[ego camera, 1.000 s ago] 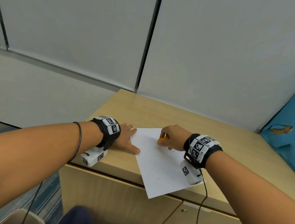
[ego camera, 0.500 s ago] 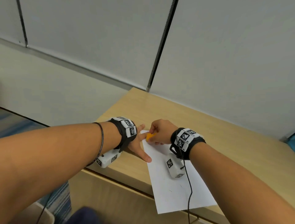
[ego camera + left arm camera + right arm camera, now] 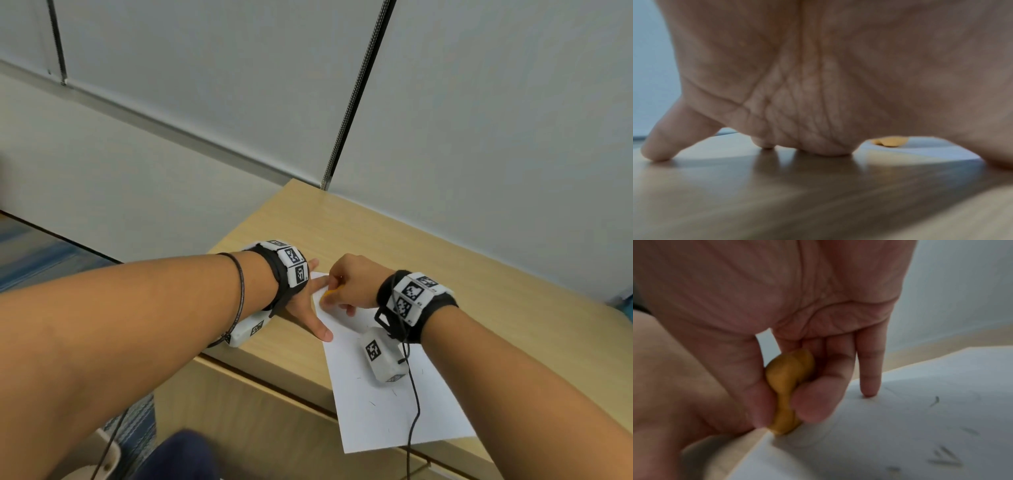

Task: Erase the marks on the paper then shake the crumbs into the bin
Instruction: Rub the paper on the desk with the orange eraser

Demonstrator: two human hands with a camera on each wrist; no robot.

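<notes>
A white sheet of paper (image 3: pixel 387 407) lies on the wooden desk (image 3: pixel 479 274), its near end hanging over the front edge. Small dark crumbs and faint pencil marks (image 3: pixel 945 459) dot it. My right hand (image 3: pixel 349 284) pinches an orange eraser (image 3: pixel 787 391) between thumb and fingers and presses it on the paper's far left corner. The eraser (image 3: pixel 330 293) barely shows in the head view and appears low in the left wrist view (image 3: pixel 890 141). My left hand (image 3: pixel 308 308) lies flat with spread fingers, thumb on the paper's left edge.
A grey wall stands behind the desk. A pale bin rim (image 3: pixel 102 455) shows on the floor at the lower left, beside the desk's front panel (image 3: pixel 257 428). A black cable (image 3: pixel 414 411) hangs from my right wrist across the paper.
My right hand with the eraser has moved left from the middle of the sheet's far part to its far left corner, close to my left hand. The left hand has stayed pressed down.
</notes>
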